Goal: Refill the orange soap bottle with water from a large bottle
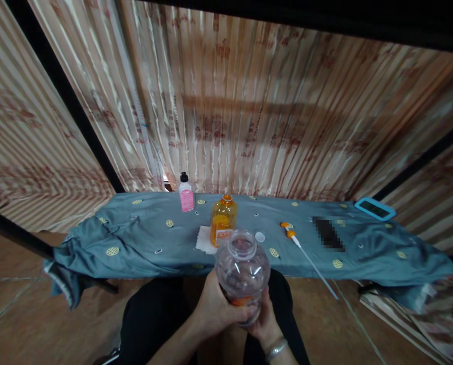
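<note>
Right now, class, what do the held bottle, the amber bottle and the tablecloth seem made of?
Held bottle: probably glossy clear plastic, given bright highlights. Amber bottle: smooth, see-through, likely plastic, possibly glass. Tablecloth: apparently matt fabric, given its folds.

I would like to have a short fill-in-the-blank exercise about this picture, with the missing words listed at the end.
1. The left hand and the right hand hold the clear bottle with its mouth facing up, not ____.
2. The cap of the pink-labelled bottle is ____.
3. The pump with the long tube is white and ____.
4. The flat device at the back right has a light ____ frame.

Missing words: down; black; orange; blue.
</note>
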### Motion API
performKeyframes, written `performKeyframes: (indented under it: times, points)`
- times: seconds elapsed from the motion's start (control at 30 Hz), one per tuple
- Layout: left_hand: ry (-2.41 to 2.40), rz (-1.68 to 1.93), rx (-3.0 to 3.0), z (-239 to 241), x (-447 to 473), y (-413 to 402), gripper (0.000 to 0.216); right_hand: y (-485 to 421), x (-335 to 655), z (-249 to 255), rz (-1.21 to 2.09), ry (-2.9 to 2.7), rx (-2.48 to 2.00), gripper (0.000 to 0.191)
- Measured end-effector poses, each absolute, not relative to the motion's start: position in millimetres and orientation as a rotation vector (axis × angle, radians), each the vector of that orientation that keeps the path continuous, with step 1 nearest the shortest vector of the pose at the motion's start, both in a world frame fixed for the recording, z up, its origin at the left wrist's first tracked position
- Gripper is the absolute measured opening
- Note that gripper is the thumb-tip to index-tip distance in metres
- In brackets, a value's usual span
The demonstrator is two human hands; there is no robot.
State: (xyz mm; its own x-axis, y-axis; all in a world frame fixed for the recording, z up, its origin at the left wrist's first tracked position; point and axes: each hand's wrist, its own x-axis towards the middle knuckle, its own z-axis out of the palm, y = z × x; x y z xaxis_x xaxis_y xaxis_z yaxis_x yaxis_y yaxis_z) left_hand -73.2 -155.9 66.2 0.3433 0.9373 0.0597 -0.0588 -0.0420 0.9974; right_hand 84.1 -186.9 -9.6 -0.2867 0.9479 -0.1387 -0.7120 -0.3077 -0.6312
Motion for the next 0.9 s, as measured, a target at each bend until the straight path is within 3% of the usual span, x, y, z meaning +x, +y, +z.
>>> performKeyframes:
  times: [0.13, 0.27, 0.37, 0.53, 0.67, 0.77, 0.9]
  points:
    - [0.84, 0.95, 1.338, 74.4, -55.8, -154.9, 0.078, -194.3, 92.2, -8.8, 1.919, -0.522, -0.508, 0.058]
    - [0.669, 0.9, 1.294, 67.3, -52.2, -148.9, 0.092, -199.3, 100.7, -16.4, 1.806, -0.257, -0.673, 0.064]
    - [0.593, 1.094, 1.281, 61.0, -65.1, -134.1, 0.101, -201.3, 105.4, -15.9, 1.728, -0.113, -0.762, 0.072]
    - [1.008, 1.646, 1.475, 57.5, -93.0, -62.5, 0.105, -204.1, 112.0, -11.8, 1.754, -0.224, -0.568, 0.067]
    - [1.187, 1.536, 1.591, 42.9, -85.7, 1.3, 0.13, -205.7, 119.2, -23.1, 1.711, -0.205, -0.532, 0.065]
    - [1.116, 1.369, 1.589, 25.5, -69.6, 20.6, 0.122, -206.3, 123.3, -28.3, 1.696, -0.232, -0.525, 0.066]
    - [1.109, 1.408, 1.553, 9.3, -61.3, 14.7, 0.09, -207.2, 122.4, -16.7, 1.648, -0.092, -0.61, 0.074]
